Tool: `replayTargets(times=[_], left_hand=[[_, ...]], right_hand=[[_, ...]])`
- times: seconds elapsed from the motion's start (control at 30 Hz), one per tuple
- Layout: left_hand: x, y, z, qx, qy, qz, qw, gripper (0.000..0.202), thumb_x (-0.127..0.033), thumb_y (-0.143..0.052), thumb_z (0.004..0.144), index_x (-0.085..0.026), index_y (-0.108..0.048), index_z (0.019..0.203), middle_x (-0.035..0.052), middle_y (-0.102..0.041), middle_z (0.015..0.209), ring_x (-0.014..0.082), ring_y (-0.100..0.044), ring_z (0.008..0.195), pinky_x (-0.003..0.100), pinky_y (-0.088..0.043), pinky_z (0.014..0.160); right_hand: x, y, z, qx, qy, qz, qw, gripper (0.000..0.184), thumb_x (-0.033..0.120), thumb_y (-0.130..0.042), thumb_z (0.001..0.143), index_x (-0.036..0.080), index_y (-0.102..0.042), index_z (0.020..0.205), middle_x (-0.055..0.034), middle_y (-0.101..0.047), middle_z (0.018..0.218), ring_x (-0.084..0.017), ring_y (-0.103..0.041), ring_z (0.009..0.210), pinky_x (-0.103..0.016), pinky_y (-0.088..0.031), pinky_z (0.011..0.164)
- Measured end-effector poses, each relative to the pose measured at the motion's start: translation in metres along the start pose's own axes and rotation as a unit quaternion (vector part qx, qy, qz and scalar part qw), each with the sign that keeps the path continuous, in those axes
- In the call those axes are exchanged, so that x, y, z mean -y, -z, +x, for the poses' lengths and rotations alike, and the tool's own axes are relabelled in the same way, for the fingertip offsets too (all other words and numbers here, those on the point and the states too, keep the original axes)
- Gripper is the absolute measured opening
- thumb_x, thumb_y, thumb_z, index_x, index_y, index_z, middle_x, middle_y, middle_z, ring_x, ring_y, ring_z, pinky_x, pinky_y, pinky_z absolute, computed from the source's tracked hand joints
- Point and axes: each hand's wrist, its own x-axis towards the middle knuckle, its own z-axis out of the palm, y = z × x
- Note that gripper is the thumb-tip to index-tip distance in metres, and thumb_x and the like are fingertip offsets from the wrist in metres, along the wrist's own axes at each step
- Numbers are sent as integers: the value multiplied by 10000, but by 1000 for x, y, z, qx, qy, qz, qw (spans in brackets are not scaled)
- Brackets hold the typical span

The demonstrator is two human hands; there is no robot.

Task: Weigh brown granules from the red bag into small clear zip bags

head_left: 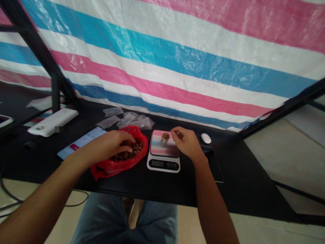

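With left fingers (129,136) parted in red bag (114,167), right fingers (175,130) bunched, grip unclear, could topple adjacent cup (164,141) by brushing.

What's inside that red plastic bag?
The red plastic bag holds many small brown pieces, too small to identify surely. The left hand covers some of them; whatever lies beneath the top layer is hidden.

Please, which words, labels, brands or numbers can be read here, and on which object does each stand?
No text reads clearly.
Kitchen scale: digits on its display and small panel marks, too blurred.
Blue-edged flat item: dark marks and red shape, unreadable.
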Motion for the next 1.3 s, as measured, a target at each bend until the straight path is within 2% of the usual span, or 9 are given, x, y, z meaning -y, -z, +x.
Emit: replayTargets(times=[0.13, 0.23, 0.43, 0.53, 0.67, 0.8, 0.97, 1.1, 1.3], left_hand=[[-14, 4, 8, -43, -12, 7, 999, 243, -389, -622, 1001, -228, -782, 1089, 25, -809, 1090, 205, -716, 952, 295, -496, 880], [-25, 13, 26, -72, -21, 47, 996, 240, -349, -568, 1008, -239, -780, 1030, 30, -807, 1045, 223, -729, 935, 312, -505, 848], [-22, 17, 36, -1, 4, 66, 998, 264, -268, -521, 987, -254, -783, 1019, 24, -813, 957, 213, -744, 859, 297, -501, 778], [-17, 16, 38, -30, 30, 64, 997, 270, -341, -524, 998, -258, -780, 1023, 28, -806, 950, 221, -741, 854, 305, -502, 760], [-11, 13, 67, -116, 42, 103, 987, 365, -457, -587, 979, -193, -742, 1178, 106, -761, 1200, 278, -714, 1066, 353, -530, 907], [-9, -1, 100, -101, 59, 215, 970, 654, -542, -769, 839, -85, -682, 1299, 232, -666, 1370, 408, -615, 1274, 472, -508, 1052], [-5, -15, 110, -98, 89, 229, 964, 424, -435, -735, 883, -120, -747, 1166, 209, -731, 1278, 383, -648, 1239, 433, -527, 1007], [-2, -11, 101, -102, 12, 149, 983, 406, -465, -615, 958, -136, -768, 1140, 180, -779, 1179, 333, -723, 1107, 410, -540, 974], [-12, -24, 85, -120, -94, 34, 988, 501, -420, -586, 985, -133, -672, 1386, 164, -723, 1360, 308, -685, 1239, 426, -511, 1093]], right_hand=[[-1, 0, 0, -5, 8, 3, 1000, 203, 325, -573, 951, 222, -747, 935, -11, -706, 736, -163, -602, 634, -285, -405, 631], [-2, 0, 0, -8, 12, 8, 1000, 202, 324, -571, 954, 223, -745, 933, -12, -702, 723, -165, -599, 626, -283, -413, 617], [-2, 0, 0, -12, 7, 13, 1000, 200, 330, -574, 952, 221, -742, 936, -12, -700, 718, -171, -623, 641, -289, -423, 621], [-1, -1, 0, -6, 12, 13, 1000, 202, 327, -569, 954, 218, -739, 945, -18, -705, 730, -177, -631, 659, -296, -424, 625], [-2, -2, -2, -12, 27, 15, 999, 199, 218, -560, 902, 216, -723, 1016, -35, -734, 844, -186, -644, 731, -318, -472, 700], [-7, -3, -4, 6, 68, 44, 997, 418, 136, -589, 793, 218, -650, 1198, -71, -711, 1074, -219, -664, 940, -357, -530, 853], [-11, -10, -3, 34, 69, 40, 996, 373, 289, -754, 831, 217, -650, 1182, -99, -703, 1156, -272, -645, 1094, -426, -520, 965], [-9, -14, -2, 29, 68, 41, 996, 247, 301, -770, 865, 227, -680, 1082, -79, -733, 1094, -257, -650, 1043, -419, -510, 945], [-5, -17, -1, 30, 68, 51, 996, 206, 283, -765, 884, 220, -717, 1075, -68, -760, 1061, -238, -665, 1017, -386, -508, 922]])
